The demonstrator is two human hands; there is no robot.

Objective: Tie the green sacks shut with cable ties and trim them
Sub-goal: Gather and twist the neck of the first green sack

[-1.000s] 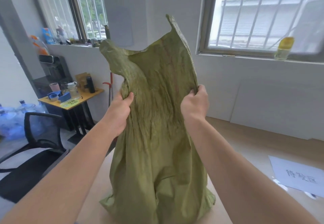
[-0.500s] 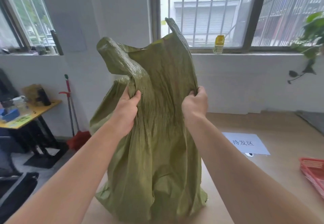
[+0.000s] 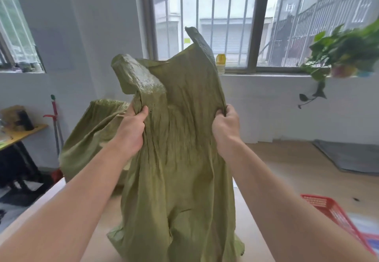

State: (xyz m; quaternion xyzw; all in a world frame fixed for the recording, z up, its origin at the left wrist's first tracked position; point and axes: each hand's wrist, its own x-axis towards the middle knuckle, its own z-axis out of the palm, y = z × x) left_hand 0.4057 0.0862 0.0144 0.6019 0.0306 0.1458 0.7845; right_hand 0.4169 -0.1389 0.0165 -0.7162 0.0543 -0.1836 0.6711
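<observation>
A crumpled green woven sack [image 3: 180,169] stands upright on the light wooden table [image 3: 256,231] in front of me. My left hand [image 3: 131,130] grips a bunch of its fabric on the left side below the mouth. My right hand [image 3: 225,128] grips the right edge at the same height. The sack's mouth flares open above both hands. A second green sack [image 3: 90,136] sits behind it to the left, partly hidden. No cable ties or cutter are in view.
A red plastic basket [image 3: 336,216] lies at the table's right edge. A small yellow desk [image 3: 22,132] and a red-handled mop [image 3: 54,122] stand at the left wall. On the windowsill are a yellow bottle [image 3: 221,61] and a potted plant [image 3: 344,54].
The view has swung to the right, bringing the second sack, red basket and plant into sight. Both hands keep the same grip on the sack.
</observation>
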